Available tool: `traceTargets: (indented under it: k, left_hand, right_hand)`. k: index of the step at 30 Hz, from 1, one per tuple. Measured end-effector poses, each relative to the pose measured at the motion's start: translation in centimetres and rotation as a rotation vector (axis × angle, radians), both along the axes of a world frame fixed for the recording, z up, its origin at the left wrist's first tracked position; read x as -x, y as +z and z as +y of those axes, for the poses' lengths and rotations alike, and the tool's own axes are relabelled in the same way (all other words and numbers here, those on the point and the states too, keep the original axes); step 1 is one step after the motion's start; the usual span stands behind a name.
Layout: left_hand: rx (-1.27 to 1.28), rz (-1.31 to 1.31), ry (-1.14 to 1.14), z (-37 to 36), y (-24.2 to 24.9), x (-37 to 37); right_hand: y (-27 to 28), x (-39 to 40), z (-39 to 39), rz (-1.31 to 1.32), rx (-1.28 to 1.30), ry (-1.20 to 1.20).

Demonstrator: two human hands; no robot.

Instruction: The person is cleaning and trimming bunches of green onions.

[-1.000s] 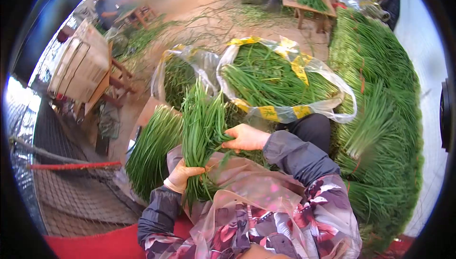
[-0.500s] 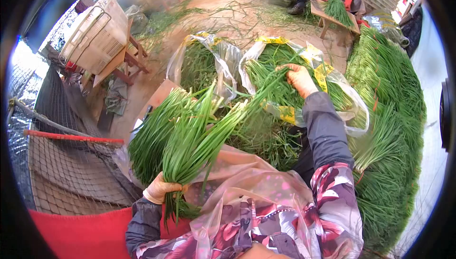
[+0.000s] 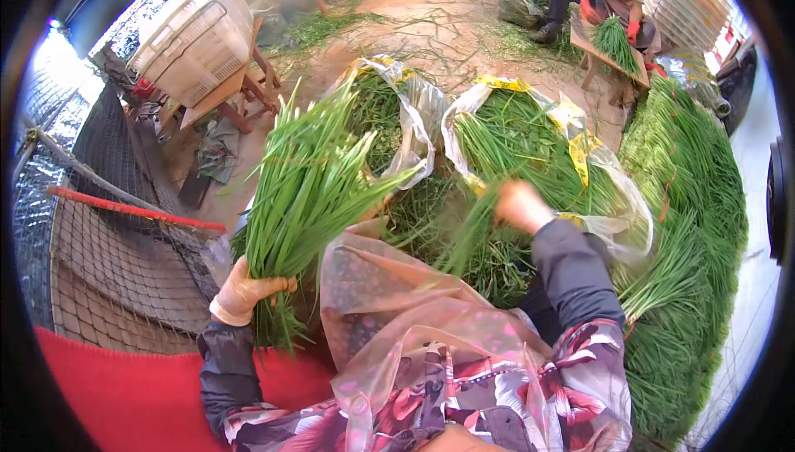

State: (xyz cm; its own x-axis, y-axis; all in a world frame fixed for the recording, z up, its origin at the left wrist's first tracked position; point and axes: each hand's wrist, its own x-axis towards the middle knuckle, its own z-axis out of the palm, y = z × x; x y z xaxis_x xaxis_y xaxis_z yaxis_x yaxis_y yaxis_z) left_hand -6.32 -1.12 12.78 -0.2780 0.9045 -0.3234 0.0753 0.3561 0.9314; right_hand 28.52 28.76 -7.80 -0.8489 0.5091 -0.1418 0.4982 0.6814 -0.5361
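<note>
My left hand [image 3: 248, 289], in a pale glove, is wrapped round a thick bunch of long green stalks [image 3: 302, 195], which stands up at the left with its pale ends at the top. In my right hand [image 3: 523, 207], somewhat blurred, are a few thin green strands [image 3: 472, 232] that hang down to the left. The right hand is above loose greens and beside an open plastic bag [image 3: 633, 203] with a yellow printed rim, filled with greens. A second open bag [image 3: 422, 112] of greens stands to its left.
A long pile of green stalks [image 3: 696, 203] lines the right side. At upper left, a white basket [image 3: 186, 46] rests on a wooden stand. A netted panel [image 3: 108, 278] is at the left. A co-worker in red gloves sits at a small wooden table [image 3: 588, 46] at upper right.
The bunch in my left hand has swung more upright and moved left. My right hand has moved lower, and its strands now hang apart from the bunch. The view has shifted slightly.
</note>
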Motion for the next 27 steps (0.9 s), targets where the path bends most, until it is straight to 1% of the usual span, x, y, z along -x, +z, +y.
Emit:
traceTargets:
  k: [1, 2, 3, 4, 5, 6, 7, 8, 9, 10, 12, 14, 15, 16, 17, 18, 20, 21, 22, 24, 25, 26, 27]
  left_hand:
    - [-0.021, 0.039, -0.03, 1.2, 0.3, -0.5]
    - [-0.045, 0.076, -0.058, 2.2, 0.5, -1.1]
    - [-0.036, 0.112, -0.055, 3.1, 0.3, -1.5]
    - [-0.04, 0.112, -0.06, 4.0, -0.3, -2.3]
    - [-0.115, 0.172, -0.087, 5.1, -1.3, -3.1]
    - [-0.195, 0.236, -0.119, 6.5, -2.3, -3.9]
    - [-0.352, 0.545, -0.157, 8.0, -4.2, -4.3]
    - [-0.511, 0.849, -0.187, 9.2, -5.8, -5.3]
    - [-0.265, 0.954, -0.164, 10.1, -4.9, -7.9]
    - [-0.256, 1.1, -0.147, 11.0, -6.3, -9.1]
    - [-0.139, 1.246, -0.211, 12.2, -8.0, -11.8]
    - [-0.078, 1.404, -0.319, 12.8, -10.9, -14.0]
    - [-0.058, 1.447, -0.34, 12.9, -12.3, -14.6]
    - [0.011, 1.434, -0.359, 12.8, -11.9, -15.5]
    - [-0.062, 1.346, -0.378, 12.3, -11.1, -15.8]
    - [-0.127, 1.255, -0.395, 11.6, -9.9, -15.8]
    - [-0.386, 1.111, -0.324, 10.2, -6.1, -14.7]
    - [-0.472, 1.028, -0.207, 9.7, -5.4, -13.5]
    - [-0.514, 0.79, -0.021, 9.5, -5.9, -12.7]
    - [-0.67, 0.818, 0.193, 9.8, -6.9, -12.1]
    - [-0.658, 0.399, 0.144, 10.4, -9.4, -12.4]
    - [-0.632, -0.018, 0.091, 11.2, -12.5, -12.9]
    - [-0.371, -0.377, 0.045, 11.1, -13.4, -13.6]
  right_hand:
    - [2.0, 0.9, -2.4, -0.347, 0.075, 0.011]
    - [3.6, 1.8, -3.8, -0.477, 0.054, -0.014]
    - [2.5, 1.8, -4.1, -0.281, 0.073, -0.076]
    - [3.2, 1.8, -4.7, 0.02, 0.239, -0.035]
    - [4.4, 2.7, -5.3, 0.253, 0.787, -0.017]
    - [3.8, 3.5, -6.0, 0.496, 1.276, 0.091]
    - [1.9, 4.9, -7.2, 0.713, 1.679, 0.204]
    - [1.7, 6.2, -8.2, 0.78, 1.704, 0.194]
    - [1.4, 7.8, -8.0, 0.82, 1.7, 0.158]
    - [1.2, 9.0, -7.6, 0.858, 1.699, 0.119]
    - [2.7, 9.6, -6.5, 1.188, 1.661, 0.222]
    - [1.4, 10.3, -4.6, 1.285, 1.738, 0.091]
    - [2.2, 10.1, -4.8, 1.24, 1.785, -0.042]
    - [3.2, 9.8, -5.0, 1.193, 1.823, -0.177]
    - [2.9, 9.6, -4.8, 1.183, 1.966, -0.111]
    - [2.5, 9.3, -4.8, 1.181, 1.959, -0.115]
    - [2.6, 9.2, -4.8, 1.216, 1.868, -0.392]
    - [3.1, 9.1, -5.1, 1.245, 1.797, -0.396]
    - [3.3, 9.2, -5.5, 1.242, 1.8, -0.397]
    - [3.2, 9.7, -6.6, 1.224, 1.8, -0.345]
    - [2.7, 10.5, -7.2, 1.181, 1.829, -0.362]
    - [3.7, 11.0, -8.3, 1.202, 1.794, -0.402]
    - [3.7, 11.4, -8.9, 1.172, 1.772, -0.417]
